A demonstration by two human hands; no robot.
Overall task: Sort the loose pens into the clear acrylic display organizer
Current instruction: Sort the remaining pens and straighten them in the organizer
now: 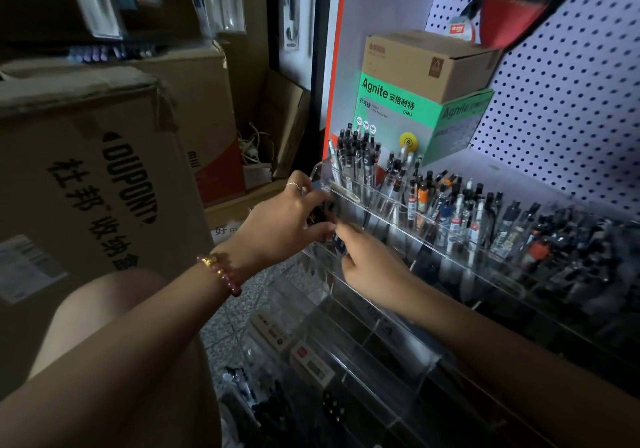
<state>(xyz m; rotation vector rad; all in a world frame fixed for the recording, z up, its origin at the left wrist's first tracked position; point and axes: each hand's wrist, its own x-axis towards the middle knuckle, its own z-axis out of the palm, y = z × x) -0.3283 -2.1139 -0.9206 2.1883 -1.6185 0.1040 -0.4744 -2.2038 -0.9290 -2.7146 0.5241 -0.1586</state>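
Note:
A clear acrylic tiered organizer (381, 312) stands against the pegboard, its upper rows packed with upright pens (433, 202). My left hand (287, 219), with a ring and a pink bead bracelet, curls round a small bunch of dark pens (320, 212) at the organizer's left end, in the second tier. My right hand (367, 260) is right beside it, fingers curled and pinching at the same bunch; what exactly it pinches is hidden. The lower tiers hold label cards and few pens.
Large cardboard boxes (86, 177) stack close on the left. A green Agnite box (415, 118) with a brown carton on top sits behind the organizer. Loose dark pens (270, 409) lie on the speckled floor below. My knee (104, 309) is at lower left.

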